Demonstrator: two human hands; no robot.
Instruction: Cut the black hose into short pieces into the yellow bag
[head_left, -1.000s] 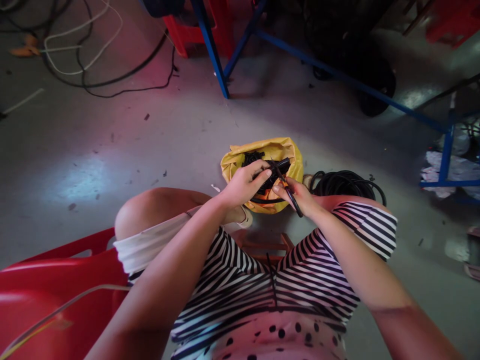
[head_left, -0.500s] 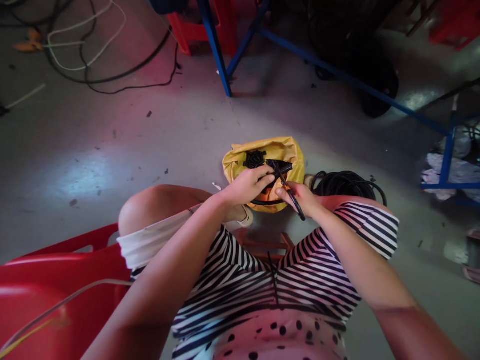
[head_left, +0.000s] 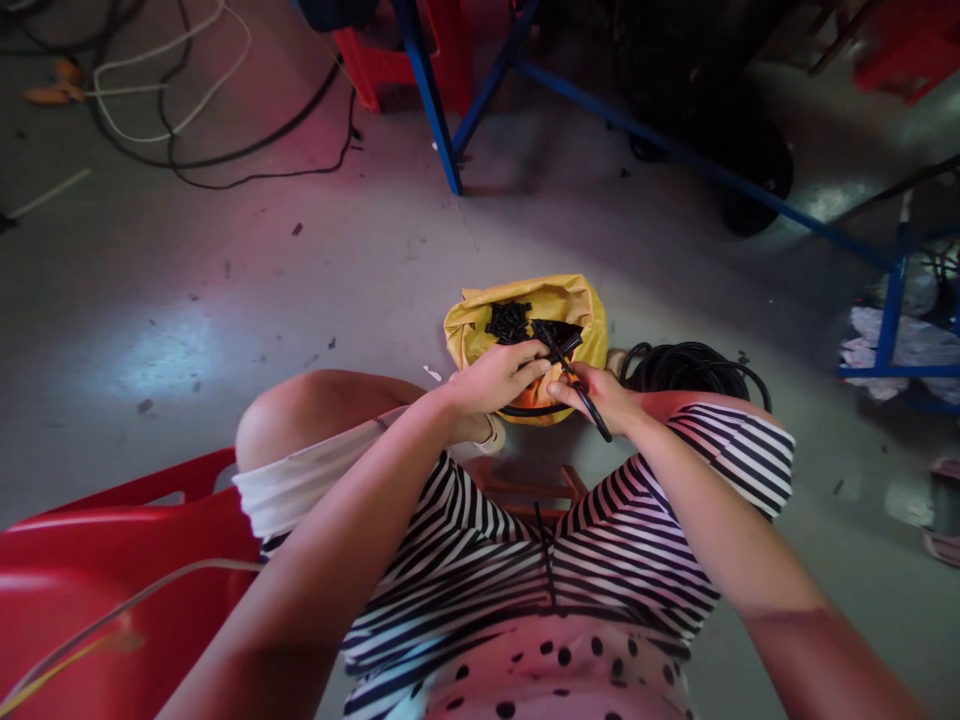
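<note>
My right hand (head_left: 592, 392) is closed around the black-handled scissors (head_left: 595, 410), whose blades point up and to the left. Beside it, my left hand (head_left: 504, 376) pinches a black ribbed tube (head_left: 568, 347), and the blades lie across that tube. Whether they are fully closed on it I cannot tell. Both hands are over a yellow bag (head_left: 589, 300) with its mouth turned open. Inside lies a heap of short black tube pieces (head_left: 508, 322). A length of black tubing (head_left: 529, 411) curves below my left hand.
A coil of black tubing (head_left: 686, 372) lies on the floor by my right knee. A red plastic chair (head_left: 112, 590) stands at my left. Ahead is a blue metal frame (head_left: 429, 95) with a red stool (head_left: 367, 70) behind it. Loose cables (head_left: 247, 150) lie at the upper left.
Both hands and the scissors hold nearly the same place over the bag. The scissors and the ribbed tube have shifted only very slightly.
</note>
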